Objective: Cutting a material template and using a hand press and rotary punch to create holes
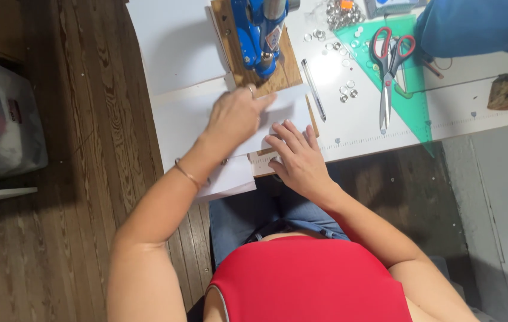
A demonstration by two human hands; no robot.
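Now | left hand (236, 113) flat, fingers spread on paper (283, 110) at 12 below press (260, 33) | right hand (298, 156) flat at 3, pinching nothing | risk: sheet slipping askew, fingers near punch

blue press (260, 33) top cut off by edge; tiny metal eyelets (340, 15) indistinct
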